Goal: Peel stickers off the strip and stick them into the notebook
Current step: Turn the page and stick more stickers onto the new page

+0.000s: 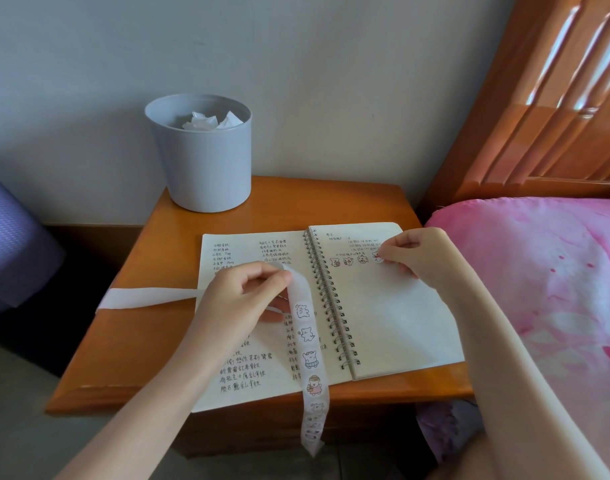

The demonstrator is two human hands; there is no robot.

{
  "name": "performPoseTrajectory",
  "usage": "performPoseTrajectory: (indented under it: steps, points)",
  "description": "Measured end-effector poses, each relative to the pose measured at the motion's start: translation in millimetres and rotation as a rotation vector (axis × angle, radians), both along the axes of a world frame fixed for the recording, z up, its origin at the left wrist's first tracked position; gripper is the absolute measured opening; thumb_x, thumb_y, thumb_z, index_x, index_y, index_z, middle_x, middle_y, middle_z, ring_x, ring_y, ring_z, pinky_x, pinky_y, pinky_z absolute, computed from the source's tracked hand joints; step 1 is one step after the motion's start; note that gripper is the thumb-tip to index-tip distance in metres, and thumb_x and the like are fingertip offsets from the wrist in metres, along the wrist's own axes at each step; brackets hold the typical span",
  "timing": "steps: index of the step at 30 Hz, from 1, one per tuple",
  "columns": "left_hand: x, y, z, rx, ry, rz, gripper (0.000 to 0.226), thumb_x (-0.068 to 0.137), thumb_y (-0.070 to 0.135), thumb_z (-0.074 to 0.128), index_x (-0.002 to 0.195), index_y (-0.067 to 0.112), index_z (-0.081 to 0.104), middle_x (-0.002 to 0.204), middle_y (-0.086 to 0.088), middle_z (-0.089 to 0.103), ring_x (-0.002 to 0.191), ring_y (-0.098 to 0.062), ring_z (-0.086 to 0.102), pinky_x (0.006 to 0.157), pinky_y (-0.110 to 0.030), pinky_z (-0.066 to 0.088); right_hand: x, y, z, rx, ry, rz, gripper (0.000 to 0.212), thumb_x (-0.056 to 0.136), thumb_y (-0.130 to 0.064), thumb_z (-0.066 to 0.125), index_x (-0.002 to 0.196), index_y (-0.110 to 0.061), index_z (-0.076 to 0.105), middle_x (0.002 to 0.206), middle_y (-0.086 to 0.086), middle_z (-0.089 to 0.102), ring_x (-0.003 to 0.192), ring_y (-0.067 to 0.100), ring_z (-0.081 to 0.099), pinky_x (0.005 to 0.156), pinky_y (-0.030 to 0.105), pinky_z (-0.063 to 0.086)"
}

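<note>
Head, strip [308, 344] left hand [241, 296], sticker [377, 257] right hand [412, 252]

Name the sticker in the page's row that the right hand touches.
The rightmost sticker, fourth in the row: the right hand touches it; the other three lie untouched.

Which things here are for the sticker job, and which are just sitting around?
For the job: sticker strip, gripped by the left hand; spiral notebook; sticker pinched by the right hand on the right page.
Just lying about: grey bin holding paper scraps; wooden nightstand; pink bedding.
</note>
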State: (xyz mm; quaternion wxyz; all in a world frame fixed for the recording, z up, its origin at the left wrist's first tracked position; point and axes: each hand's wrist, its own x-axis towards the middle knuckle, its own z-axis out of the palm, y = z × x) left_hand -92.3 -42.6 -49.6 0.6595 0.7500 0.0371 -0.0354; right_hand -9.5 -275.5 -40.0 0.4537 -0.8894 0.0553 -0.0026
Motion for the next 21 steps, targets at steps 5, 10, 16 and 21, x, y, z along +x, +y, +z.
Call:
performPoseTrajectory:
  steps: [5,10,16,21]
  points:
    - [0.2,-0.3,0.0,0.002,0.0,0.001,0.014,0.092,0.016,0.059,0.093,0.012,0.072,0.078,-0.002,0.076,0.071,-0.011,0.072,0.062,-0.021,0.059,2.0,0.1,-2.0,-0.022,-0.006,0.001,0.004,0.08,-0.007,0.07,0.077,-0.009,0.07,0.067,0.006,0.063,0.049,0.013,0.044,0.037,0.009,0.032]
    - [0.0,-0.3,0.2,-0.002,0.002,0.001,0.014,0.092,0.016,0.059,0.093,0.012,0.072,0.078,-0.002,0.076,0.072,-0.011,0.072,0.062,-0.02,0.058,1.3,1.0,-3.3,-0.036,-0.018,0.008,0.01,0.078,-0.006,0.072,0.071,-0.013,0.068,0.07,0.009,0.066,0.05,0.014,0.046,0.042,0.015,0.036]
    - [0.0,0.3,-0.5,0.003,0.002,-0.005,0.013,0.092,0.017,0.059,0.092,0.015,0.072,0.078,0.0,0.076,0.073,-0.011,0.072,0.063,-0.02,0.058,1.1,1.9,-4.3,-0.062,-0.05,0.004,0.022,0.079,-0.007,0.071,0.064,-0.02,0.064,0.07,0.006,0.066,0.057,0.019,0.051,0.051,0.024,0.041]
    - [-0.3,0.1,0.1,0.002,0.002,-0.007,0.014,0.092,0.017,0.059,0.092,0.014,0.072,0.079,0.0,0.076,0.073,-0.011,0.072,0.063,-0.02,0.059,1.1,2.1,-4.6,-0.044,-0.045,0.001,0.023,0.078,-0.006,0.072,0.063,-0.02,0.064,0.066,0.002,0.064,0.055,0.018,0.051,0.052,0.025,0.042]
